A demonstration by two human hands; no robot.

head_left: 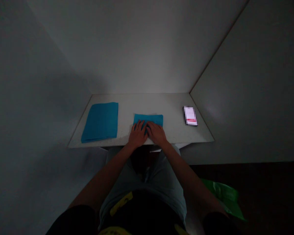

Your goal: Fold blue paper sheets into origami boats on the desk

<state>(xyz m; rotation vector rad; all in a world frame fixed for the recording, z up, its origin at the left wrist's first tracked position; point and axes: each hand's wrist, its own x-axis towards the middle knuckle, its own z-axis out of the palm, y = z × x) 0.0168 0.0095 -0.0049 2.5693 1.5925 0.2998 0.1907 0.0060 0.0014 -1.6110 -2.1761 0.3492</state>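
Observation:
A folded blue sheet, cloth or paper, lies at the middle of the white tabletop. On its near left part rests my left hand, palm down with the fingers spread. My right hand lies flat on the near right part of the same sheet, its fingertips close to those of the left. The hands hide the sheet's near edge. To the left is a larger stack of flat blue sheets, which neither hand touches.
A phone with a lit, blurred screen lies at the right of the white tabletop. Walls enclose the table at the back, left and right. Below right, a green plastic bag is on the dark floor.

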